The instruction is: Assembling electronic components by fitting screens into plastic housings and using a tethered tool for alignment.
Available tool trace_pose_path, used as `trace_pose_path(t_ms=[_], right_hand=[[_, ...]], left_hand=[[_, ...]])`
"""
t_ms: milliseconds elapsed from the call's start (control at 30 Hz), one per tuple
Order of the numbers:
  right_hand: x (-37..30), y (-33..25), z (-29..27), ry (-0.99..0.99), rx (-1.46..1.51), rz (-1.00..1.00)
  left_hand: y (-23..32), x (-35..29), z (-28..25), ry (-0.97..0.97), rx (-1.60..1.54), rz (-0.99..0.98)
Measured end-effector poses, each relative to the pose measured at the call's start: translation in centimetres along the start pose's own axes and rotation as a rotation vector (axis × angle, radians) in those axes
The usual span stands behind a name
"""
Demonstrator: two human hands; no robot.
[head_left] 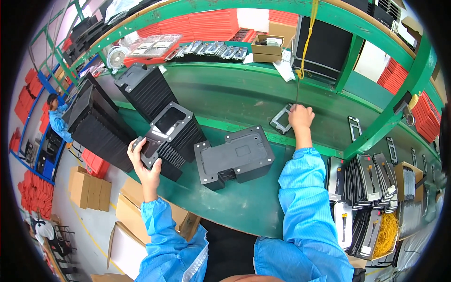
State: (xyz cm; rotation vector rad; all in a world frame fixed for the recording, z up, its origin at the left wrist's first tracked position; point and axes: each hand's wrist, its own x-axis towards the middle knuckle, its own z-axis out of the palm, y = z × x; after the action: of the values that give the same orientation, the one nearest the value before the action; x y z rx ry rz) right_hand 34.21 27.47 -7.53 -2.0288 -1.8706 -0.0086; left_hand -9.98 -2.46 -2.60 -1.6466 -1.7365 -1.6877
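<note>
My left hand (145, 169) grips the near end of the top black plastic tray (151, 146) on a short stack, thumb on one side and fingers on the other. Out over the green belt, my right hand (301, 118) has its fingers closed at the right end of a grey metal frame (281, 120); the fingertips are partly hidden. A thin dark line hangs from a yellow cord (301, 73) down to this hand. Between my arms lies a black tray block (236, 155) with cut-outs and small round metal spots. Behind the left hand stands another black tray stack (181, 127).
Tall black stacks (101, 124) rise at the left. Several metal frames (354, 128) lie along the belt at right. Dark flat panels (371, 178) and a box of yellow bands (387, 235) sit at lower right. A green post (386, 120) stands right. A person (58, 117) is far left.
</note>
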Motion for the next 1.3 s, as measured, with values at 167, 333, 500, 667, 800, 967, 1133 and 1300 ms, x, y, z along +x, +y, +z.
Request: trace_pose_path(t_ms=[167, 333, 500, 667, 800, 967, 1133, 1300], right_hand=[[-0.5, 0.5, -3.5, -0.199, 0.075, 0.295], [-1.3, -1.5, -8.9, -0.143, 0.293, 0.064], [-3.4, -4.2, -8.9, 0.001, 0.373, -0.030], [-4.8, -6.3, -4.1, -0.127, -0.009, -0.001], [-4.4, -6.0, -1.5, -0.132, -0.056, 0.040], [-3.8, -3.5, -2.7, -0.169, 0.006, 0.173], [-2.7, 0.1, -8.1, -0.100, 0.166, 0.219], [-10.3, -9.7, -16.3, -0.268, 0.408, -0.273]], left_hand=[[-0.1, 0.1, -0.1, -0.001, 0.000, 0.001], [0.4, 0.3, 0.0, 0.003, -0.022, -0.022], [0.2, 0.3, 0.0, -0.018, 0.029, 0.003], [0.5, 0.1, -0.4, -0.018, 0.026, -0.005], [0.5, 0.3, 0.0, -0.021, -0.013, 0.003], [0.4, -0.2, -0.6, -0.012, -0.023, -0.020], [0.6, 0.2, 0.2, -0.025, -0.053, -0.036], [0.3, 0.1, -0.4, 0.001, -0.021, -0.027]])
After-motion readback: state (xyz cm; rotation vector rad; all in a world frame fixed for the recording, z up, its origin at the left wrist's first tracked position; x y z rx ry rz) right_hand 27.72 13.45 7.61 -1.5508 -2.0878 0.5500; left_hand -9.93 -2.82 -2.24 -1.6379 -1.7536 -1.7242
